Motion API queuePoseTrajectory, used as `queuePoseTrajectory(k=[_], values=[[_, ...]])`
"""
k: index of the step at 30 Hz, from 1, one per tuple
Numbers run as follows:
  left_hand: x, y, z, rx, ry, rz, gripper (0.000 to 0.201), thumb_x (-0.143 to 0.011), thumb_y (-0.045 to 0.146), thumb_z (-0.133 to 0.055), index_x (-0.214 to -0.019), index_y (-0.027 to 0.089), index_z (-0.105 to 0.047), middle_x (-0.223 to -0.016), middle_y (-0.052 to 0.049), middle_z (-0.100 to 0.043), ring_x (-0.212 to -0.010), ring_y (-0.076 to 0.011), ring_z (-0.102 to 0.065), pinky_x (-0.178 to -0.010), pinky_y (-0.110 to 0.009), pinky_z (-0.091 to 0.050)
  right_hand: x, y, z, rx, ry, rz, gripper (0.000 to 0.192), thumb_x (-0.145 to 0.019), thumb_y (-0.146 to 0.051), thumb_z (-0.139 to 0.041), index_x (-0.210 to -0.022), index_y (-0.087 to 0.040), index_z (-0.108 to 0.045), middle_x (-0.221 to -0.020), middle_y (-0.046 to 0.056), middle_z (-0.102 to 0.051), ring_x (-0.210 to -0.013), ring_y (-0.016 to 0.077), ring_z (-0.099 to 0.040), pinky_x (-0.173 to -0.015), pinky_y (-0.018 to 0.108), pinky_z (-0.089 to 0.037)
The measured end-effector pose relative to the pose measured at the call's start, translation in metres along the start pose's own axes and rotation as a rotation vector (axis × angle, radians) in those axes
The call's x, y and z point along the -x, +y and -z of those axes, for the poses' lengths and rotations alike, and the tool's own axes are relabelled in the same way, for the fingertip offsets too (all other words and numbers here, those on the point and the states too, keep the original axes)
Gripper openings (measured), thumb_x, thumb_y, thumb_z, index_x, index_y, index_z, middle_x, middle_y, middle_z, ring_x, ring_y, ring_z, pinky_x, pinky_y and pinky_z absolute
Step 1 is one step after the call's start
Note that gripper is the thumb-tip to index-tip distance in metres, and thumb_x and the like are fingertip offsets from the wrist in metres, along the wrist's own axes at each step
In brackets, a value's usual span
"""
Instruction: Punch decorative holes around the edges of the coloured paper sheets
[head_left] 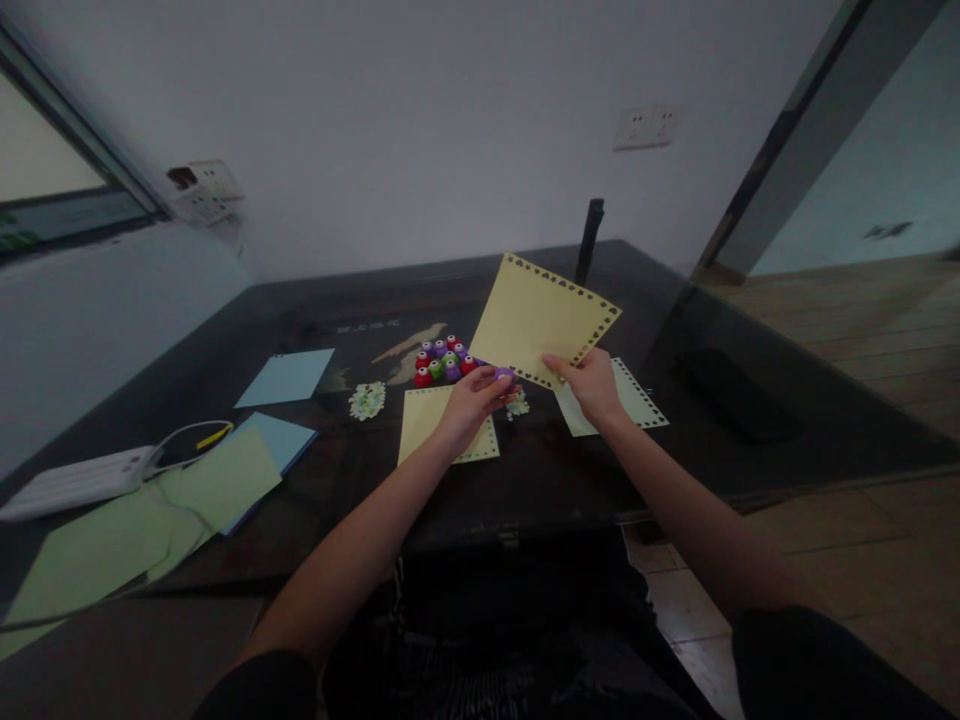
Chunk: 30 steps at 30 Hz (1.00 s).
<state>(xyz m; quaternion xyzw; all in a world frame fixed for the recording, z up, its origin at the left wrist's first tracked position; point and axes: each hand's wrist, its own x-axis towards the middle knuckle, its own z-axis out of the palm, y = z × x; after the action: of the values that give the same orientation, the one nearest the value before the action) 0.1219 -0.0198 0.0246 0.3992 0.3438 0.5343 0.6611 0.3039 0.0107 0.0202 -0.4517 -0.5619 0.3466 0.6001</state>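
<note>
While pinched shut: right fingers (561, 366) on yellow sheet (536, 315)

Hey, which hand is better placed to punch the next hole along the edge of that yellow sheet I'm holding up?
Left, probably. The left hand already grips a purple punch at the yellow sheet's lower edge. The right hand pinches that same edge, holding the sheet up.

A yellow sheet (538, 318) with punched edges, tilted above the table; a small purple punch (504, 375) at its lower edge.
</note>
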Motion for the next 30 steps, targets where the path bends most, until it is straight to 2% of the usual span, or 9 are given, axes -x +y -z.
queuePoseTrajectory(k=[7,12,18,30], values=[[0.001,0.001,-0.002,-0.029,0.011,-0.020,0.029,-0.066,0.022,-0.076,-0.087,0.011,-0.060,-0.086,-0.007,-0.067,-0.080,-0.0171,-0.066,-0.077,-0.030,-0.050,0.003,-0.009,0.000,0.043,-0.031,0.030,0.034,-0.066,-0.035,-0.070,-0.093,-0.013,-0.069,-0.098,0.012,-0.071,-0.089,0.0256,-0.066,-0.082,0.041,-0.053],[0.000,0.001,-0.001,-0.014,0.040,-0.002,0.028,-0.065,0.025,-0.077,-0.084,0.010,-0.062,-0.087,-0.007,-0.066,-0.076,-0.0153,-0.065,-0.071,-0.027,-0.051,0.002,-0.010,-0.001,0.034,-0.071,-0.031,0.035,-0.066,-0.036,-0.070,-0.092,-0.013,-0.069,-0.096,0.012,-0.071,-0.087,0.0261,-0.066,-0.078,0.041,-0.054],[-0.002,-0.003,0.003,0.025,0.019,0.020,0.027,-0.066,0.025,-0.076,-0.084,0.011,-0.063,-0.085,-0.006,-0.066,-0.077,-0.0142,-0.064,-0.073,-0.028,-0.050,0.001,-0.005,-0.002,-0.040,-0.077,-0.054,0.036,-0.064,-0.037,-0.072,-0.092,-0.014,-0.069,-0.098,0.012,-0.071,-0.086,0.0258,-0.067,-0.077,0.039,-0.055],[-0.003,-0.005,0.005,0.021,0.008,0.024,0.025,-0.066,0.024,-0.076,-0.083,0.012,-0.063,-0.084,-0.005,-0.065,-0.077,-0.0134,-0.064,-0.074,-0.027,-0.049,0.004,-0.015,0.000,0.102,-0.084,0.001,0.031,-0.066,-0.033,-0.070,-0.089,-0.013,-0.071,-0.095,0.011,-0.072,-0.087,0.0267,-0.067,-0.080,0.040,-0.053]])
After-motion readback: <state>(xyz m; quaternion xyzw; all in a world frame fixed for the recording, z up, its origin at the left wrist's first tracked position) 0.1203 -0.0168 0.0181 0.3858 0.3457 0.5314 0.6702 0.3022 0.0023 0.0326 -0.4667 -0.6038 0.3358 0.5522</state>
